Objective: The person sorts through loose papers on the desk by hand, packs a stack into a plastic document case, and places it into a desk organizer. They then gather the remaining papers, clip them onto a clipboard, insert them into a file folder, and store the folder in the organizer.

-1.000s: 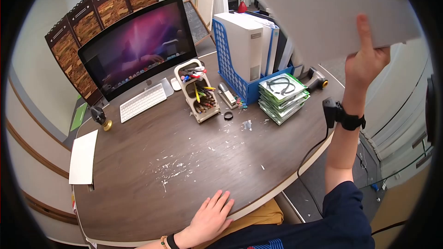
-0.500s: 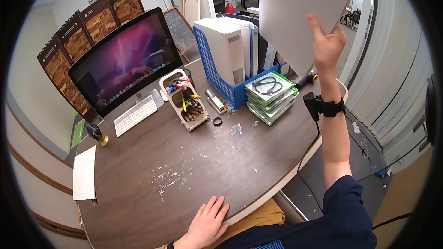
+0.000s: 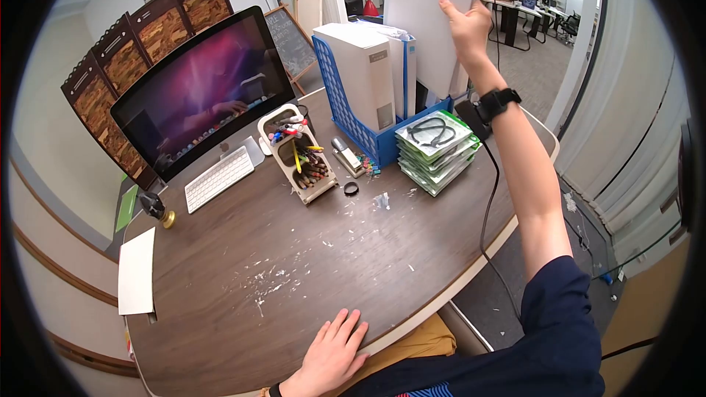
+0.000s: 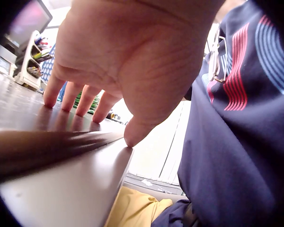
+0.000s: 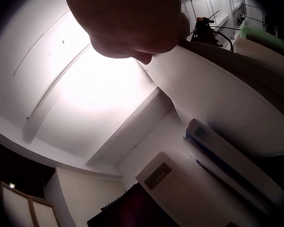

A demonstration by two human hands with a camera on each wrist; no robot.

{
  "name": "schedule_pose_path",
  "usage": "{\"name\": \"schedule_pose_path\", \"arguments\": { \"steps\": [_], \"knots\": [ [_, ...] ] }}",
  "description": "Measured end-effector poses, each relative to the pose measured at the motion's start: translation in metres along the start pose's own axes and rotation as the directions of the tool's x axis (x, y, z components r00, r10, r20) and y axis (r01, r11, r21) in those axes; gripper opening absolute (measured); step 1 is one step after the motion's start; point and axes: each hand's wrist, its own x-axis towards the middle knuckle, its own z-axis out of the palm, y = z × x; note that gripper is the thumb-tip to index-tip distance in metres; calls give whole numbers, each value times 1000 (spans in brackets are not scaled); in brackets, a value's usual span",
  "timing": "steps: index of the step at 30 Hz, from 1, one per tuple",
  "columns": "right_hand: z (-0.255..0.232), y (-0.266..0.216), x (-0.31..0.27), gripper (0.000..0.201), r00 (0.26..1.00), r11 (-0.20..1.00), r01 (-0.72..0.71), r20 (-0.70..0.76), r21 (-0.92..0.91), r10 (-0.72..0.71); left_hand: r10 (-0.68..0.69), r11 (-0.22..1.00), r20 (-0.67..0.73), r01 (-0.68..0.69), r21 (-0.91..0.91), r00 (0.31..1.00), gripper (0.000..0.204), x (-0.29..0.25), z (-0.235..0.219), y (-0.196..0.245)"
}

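Observation:
My right hand (image 3: 471,29) grips a flat silver-grey laptop (image 3: 426,22) by its right edge, thumb lying along the near face. The laptop stands on edge over the right side of the blue file holder (image 3: 382,148), its lower end reaching down behind the rim. White and blue binders (image 3: 357,70) stand in the holder to its left. From the right wrist view, the laptop's broad face (image 5: 217,94) rises beside the binders. My left hand (image 3: 334,353) rests at the desk's near edge, fingertips on the top with fingers extended and thumb at the edge in the left wrist view.
Green-edged packets (image 3: 435,158) with a black cable on top are stacked before the file holder. A pen organizer (image 3: 298,154), a stapler (image 3: 347,158) and a black ring (image 3: 351,188) are nearby. The monitor (image 3: 202,95) and keyboard (image 3: 219,179) stand left. White scraps (image 3: 272,279) litter the desk.
My right hand has moved left and forward, bringing the laptop from the upper right to over the file holder and lowering it. My left hand has stayed at the desk edge.

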Motion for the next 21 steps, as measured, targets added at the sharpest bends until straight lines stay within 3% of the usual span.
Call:
{"name": "schedule_pose_path", "arguments": {
  "steps": [5, 7, 13, 15, 17, 19, 21],
  "knots": [
    [43, 37, -25, 26, 995, 994, 69, -79, 89, -62, -21, 1000, 8, 21, -3, 1000, 56, -1, 0, 2],
    [43, 44, -43, 28, 993, 992, 112, -46, 58, -110, -32, 999, 3, 32, -3, 999, 56, -2, -1, 5],
    [41, 69, -97, 30, 999, 998, -36, -14, 60, 36, -46, 998, -26, 45, -46, 999, 54, -11, -12, 16],
    [32, 84, -110, 28, 998, 997, -54, 31, 52, 53, -77, 981, -25, 71, -179, 997, 57, -22, -6, 15],
    [24, 88, -119, 26, 982, 991, -61, 171, -121, 81, -80, 974, -52, 67, -216, 995, 52, -29, -12, 17],
    [23, 93, -122, 26, 972, 948, -91, 179, -305, 151, -92, 965, -76, 70, -254, 993, 47, -41, -16, 22],
    [24, 99, -119, 28, 957, 951, -105, 230, -290, 176, -37, 898, -46, 13, -440, 998, 39, -57, -14, 28]
  ]
}}
